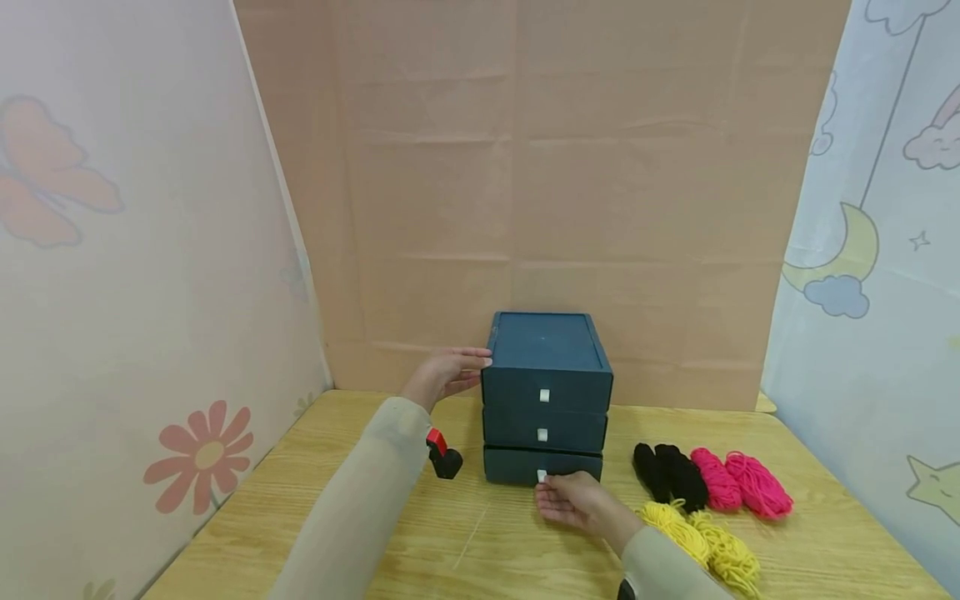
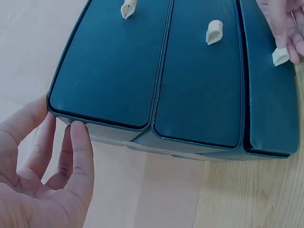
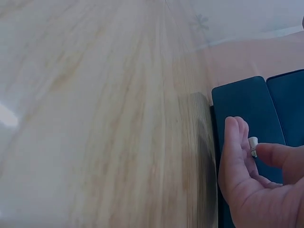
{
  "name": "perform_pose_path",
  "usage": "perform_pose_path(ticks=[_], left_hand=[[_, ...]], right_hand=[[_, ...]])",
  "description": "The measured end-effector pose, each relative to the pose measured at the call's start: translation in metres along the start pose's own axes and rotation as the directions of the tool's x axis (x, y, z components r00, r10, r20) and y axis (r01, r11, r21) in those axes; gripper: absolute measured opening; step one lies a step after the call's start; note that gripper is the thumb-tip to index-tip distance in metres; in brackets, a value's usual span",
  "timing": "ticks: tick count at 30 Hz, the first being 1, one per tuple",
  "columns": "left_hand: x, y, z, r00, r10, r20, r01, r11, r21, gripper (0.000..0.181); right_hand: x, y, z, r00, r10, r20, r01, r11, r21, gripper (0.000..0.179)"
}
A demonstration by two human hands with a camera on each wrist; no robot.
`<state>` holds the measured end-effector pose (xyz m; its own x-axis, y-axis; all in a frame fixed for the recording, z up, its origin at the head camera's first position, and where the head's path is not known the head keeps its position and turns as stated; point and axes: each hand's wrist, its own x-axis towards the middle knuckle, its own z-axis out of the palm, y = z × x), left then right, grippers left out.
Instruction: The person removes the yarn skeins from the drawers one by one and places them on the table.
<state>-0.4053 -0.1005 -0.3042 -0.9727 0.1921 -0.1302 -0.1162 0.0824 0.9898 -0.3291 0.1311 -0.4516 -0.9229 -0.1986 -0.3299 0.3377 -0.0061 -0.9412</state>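
A dark blue three-drawer cabinet (image 1: pixel 551 342) stands on the wooden table, each drawer front carrying a small white pull tab. My left hand (image 1: pixel 453 371) is at the cabinet's upper left front corner, its fingertips touching the side and edge; in the left wrist view the fingers (image 2: pixel 81 152) look fairly straight. Down at the bottom drawer (image 1: pixel 510 467), my right hand (image 1: pixel 577 502) pinches the white pull tab (image 3: pixel 253 142) between thumb and fingers. That drawer's front juts slightly forward, with a dark gap above it. The top drawer (image 2: pixel 109 61) and middle drawer (image 2: pixel 202 80) sit flush.
Right of the cabinet lie skeins of black yarn (image 1: pixel 678 475), pink yarn (image 1: pixel 757 486) and yellow yarn (image 1: pixel 723 550), the yellow close to my right forearm. Brown paper (image 1: pixel 420 208) covers the back wall. Printed cloth walls (image 1: pixel 150 292) flank the table.
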Motion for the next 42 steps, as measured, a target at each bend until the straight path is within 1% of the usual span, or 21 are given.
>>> perform_pose_path(ticks=[8,20,25,31,33,35,39,40,42], left_hand=[[0.003,0.002,0.001,1.000,-0.008,-0.002,0.008,1.000,0.031,0.030],[0.005,0.000,0.000,1.000,-0.013,-0.007,0.013,1.000,0.002,0.028],[0.005,-0.001,0.001,1.000,-0.008,-0.009,0.008,1.000,0.011,0.029],[0.006,-0.001,0.003,1.000,0.000,-0.008,0.000,1.000,0.024,0.030],[0.007,0.000,0.003,1.000,0.007,0.004,-0.007,1.000,0.027,0.029],[0.008,0.000,0.002,0.999,0.027,0.031,-0.028,0.999,0.032,0.030],[0.008,0.001,-0.003,0.993,0.084,0.083,-0.090,0.994,0.063,0.032],[0.008,0.002,-0.004,0.991,0.101,0.087,-0.108,0.991,0.076,0.033],[0.006,0.004,-0.008,0.989,0.126,0.075,-0.134,0.985,0.108,0.034]], right_hand=[[0.007,-0.001,0.000,0.999,-0.021,-0.049,0.023,0.999,0.039,0.030],[0.011,0.000,0.002,0.998,0.006,-0.070,-0.002,0.998,0.059,0.029],[0.011,0.000,0.001,0.997,0.023,-0.069,-0.018,0.997,0.070,0.029],[0.010,-0.001,-0.003,0.998,0.023,-0.053,-0.019,0.998,0.061,0.031],[0.009,-0.001,-0.005,0.998,0.024,-0.051,-0.021,0.998,0.054,0.032],[0.006,-0.001,-0.009,0.999,0.028,-0.040,-0.026,0.998,0.050,0.033],[-0.006,-0.001,-0.023,1.000,0.022,0.007,-0.023,0.999,0.047,0.038],[-0.010,-0.002,-0.027,1.000,0.017,0.017,-0.018,0.999,0.044,0.040],[-0.020,-0.006,-0.036,1.000,-0.011,0.021,0.011,1.000,-0.002,0.042]])
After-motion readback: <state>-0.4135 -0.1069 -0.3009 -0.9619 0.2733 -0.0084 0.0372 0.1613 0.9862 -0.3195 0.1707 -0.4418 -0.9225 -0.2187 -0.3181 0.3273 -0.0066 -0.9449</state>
